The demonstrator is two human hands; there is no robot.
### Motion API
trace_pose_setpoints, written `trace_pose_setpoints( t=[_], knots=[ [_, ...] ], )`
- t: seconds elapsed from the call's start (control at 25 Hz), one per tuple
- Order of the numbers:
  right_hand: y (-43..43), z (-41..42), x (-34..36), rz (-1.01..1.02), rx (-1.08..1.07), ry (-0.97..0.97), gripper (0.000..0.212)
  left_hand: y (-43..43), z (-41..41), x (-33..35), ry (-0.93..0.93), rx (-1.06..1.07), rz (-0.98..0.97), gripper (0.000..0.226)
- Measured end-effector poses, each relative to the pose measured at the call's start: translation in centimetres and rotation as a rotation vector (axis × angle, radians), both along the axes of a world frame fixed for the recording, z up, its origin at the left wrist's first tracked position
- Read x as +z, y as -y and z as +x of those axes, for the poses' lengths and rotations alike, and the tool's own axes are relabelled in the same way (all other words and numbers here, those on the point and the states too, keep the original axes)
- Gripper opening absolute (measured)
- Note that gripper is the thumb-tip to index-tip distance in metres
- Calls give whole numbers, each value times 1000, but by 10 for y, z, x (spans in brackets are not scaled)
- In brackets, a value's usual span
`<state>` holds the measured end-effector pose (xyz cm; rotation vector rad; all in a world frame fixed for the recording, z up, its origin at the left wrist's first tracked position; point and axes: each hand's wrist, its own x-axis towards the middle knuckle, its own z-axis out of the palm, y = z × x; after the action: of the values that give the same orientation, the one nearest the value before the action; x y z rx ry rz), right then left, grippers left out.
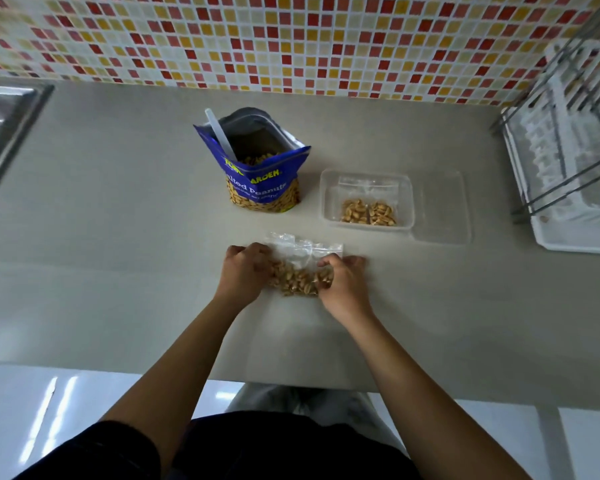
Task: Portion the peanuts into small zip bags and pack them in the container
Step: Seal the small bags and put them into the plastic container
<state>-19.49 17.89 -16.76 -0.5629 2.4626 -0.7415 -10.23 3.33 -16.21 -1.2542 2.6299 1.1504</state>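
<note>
A small clear zip bag with peanuts lies on the grey counter in front of me. My left hand grips its left side and my right hand grips its right side, fingers curled over the peanuts. Behind it stands an open blue peanut bag with a white spoon sticking out. To the right sits a clear plastic container holding a filled zip bag.
The container's clear lid lies just right of it. A white dish rack stands at the far right, a steel sink at the far left. The tiled wall runs behind the counter.
</note>
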Motion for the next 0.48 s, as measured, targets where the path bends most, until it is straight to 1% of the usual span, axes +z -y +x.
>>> trace_pose_setpoints(
  t=[0.12,0.24,0.36,0.4,0.48],
  knots=[
    [-2,0,-4,-46,-38,-4,32,-1,4,6,-8,100,149,28],
    [-6,7,-4,-107,-14,-20,32,-4,9,9,-77,173,225,22],
    [-8,8,-8,-142,-21,-27,33,-15,8,12,-237,285,496,26],
    [-9,7,-8,-146,-23,-21,34,-20,6,11,-238,296,507,25],
    [-9,5,-9,-148,-15,-4,36,-30,1,5,-137,285,356,27]
  ],
)
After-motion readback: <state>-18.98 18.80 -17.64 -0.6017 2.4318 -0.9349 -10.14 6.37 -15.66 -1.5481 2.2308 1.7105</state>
